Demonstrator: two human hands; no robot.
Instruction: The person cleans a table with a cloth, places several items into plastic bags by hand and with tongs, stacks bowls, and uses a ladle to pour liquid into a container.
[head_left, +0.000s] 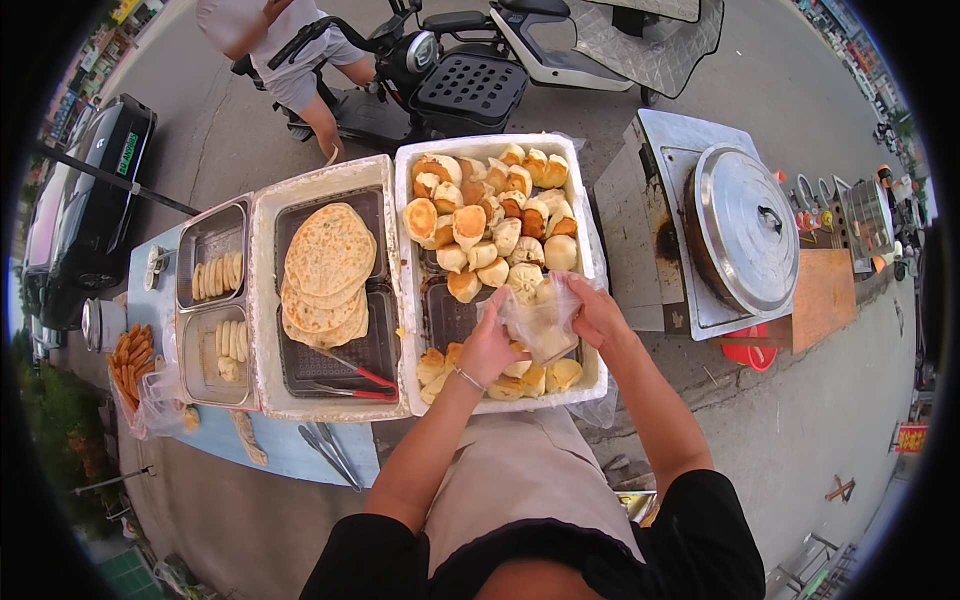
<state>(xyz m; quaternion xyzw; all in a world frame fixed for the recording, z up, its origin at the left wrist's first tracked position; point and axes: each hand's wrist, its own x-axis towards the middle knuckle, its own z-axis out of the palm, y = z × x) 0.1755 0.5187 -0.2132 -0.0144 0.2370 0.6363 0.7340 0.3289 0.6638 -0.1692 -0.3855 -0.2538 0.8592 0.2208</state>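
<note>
A clear plastic bag (546, 322) is held between my two hands above a white foam box (400, 247). My left hand (487, 341) grips the bag's left side, and my right hand (598, 309) has its upper right edge. Whether anything lies inside the bag I cannot tell. Pan-fried stuffed buns (469, 225) with browned bottoms are heaped in the far part of the box. More fried buns (534, 380) lie along its near edge, partly hidden under my left hand and the bag.
Left of it, another foam box holds stacked flatbreads (330, 262) and red-handled tongs (367, 379). Metal trays (214, 259) hold pale dough pieces; fried dough sticks (131, 364) lie beyond. Metal tongs (330, 454) rest nearby. A lidded pan (746, 229) stands right; a person sits on a scooter (375, 97) ahead.
</note>
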